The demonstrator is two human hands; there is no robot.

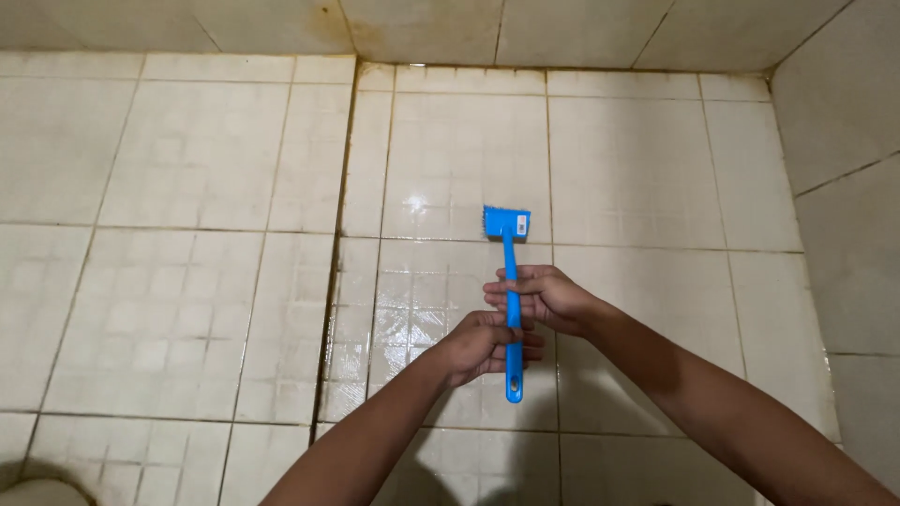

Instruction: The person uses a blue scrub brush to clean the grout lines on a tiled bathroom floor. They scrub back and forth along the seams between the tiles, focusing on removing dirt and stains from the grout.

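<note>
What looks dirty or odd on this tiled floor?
Brown stains mark the wall tiles above a dark grimy grout line. The floor around the blue brush, gripped by the left hand and right hand, is wet.

Tiled floor and walls, as my feed shows them.
I see cream floor tiles with a small embossed grid, wet and shiny near the middle of my view, duller toward the left. A dark, grimy grout line runs from the back wall down toward me. The back wall carries a brownish stain at its foot. A tiled side wall rises on the right.
</note>
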